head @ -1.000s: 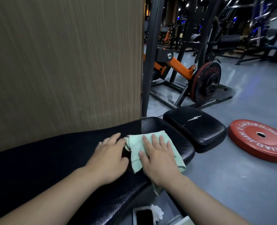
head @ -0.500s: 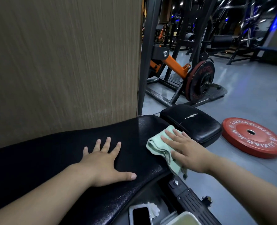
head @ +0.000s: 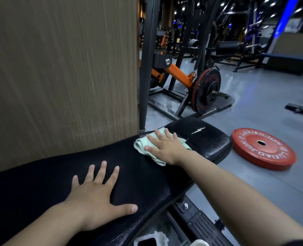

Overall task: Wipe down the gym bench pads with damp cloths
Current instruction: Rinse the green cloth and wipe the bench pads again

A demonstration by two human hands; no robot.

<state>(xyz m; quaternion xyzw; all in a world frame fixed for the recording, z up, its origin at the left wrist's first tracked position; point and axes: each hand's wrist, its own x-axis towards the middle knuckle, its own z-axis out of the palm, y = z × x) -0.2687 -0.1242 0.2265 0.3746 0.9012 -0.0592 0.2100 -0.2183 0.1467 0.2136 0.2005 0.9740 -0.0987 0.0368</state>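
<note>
A long black bench pad (head: 40, 189) runs from the lower left towards the centre, and a smaller black seat pad (head: 211, 141) with a torn white patch sits just beyond its far end. A crumpled pale green cloth (head: 141, 145) lies on the far end of the long pad. My right hand (head: 164, 148) presses flat on the cloth with straight fingers. My left hand (head: 97, 197) rests flat on the long pad nearer to me, fingers spread, holding nothing.
A brown wall panel (head: 62, 68) stands right behind the bench. A red weight plate (head: 264, 150) lies on the grey floor to the right. A black and orange machine (head: 179, 75) with a loaded plate stands behind. A white tray with a phone (head: 147, 241) sits below the bench.
My right hand has slid the cloth along the pad to its far end, towards the seat pad. My left hand has let go of the cloth and now lies flat on the pad.
</note>
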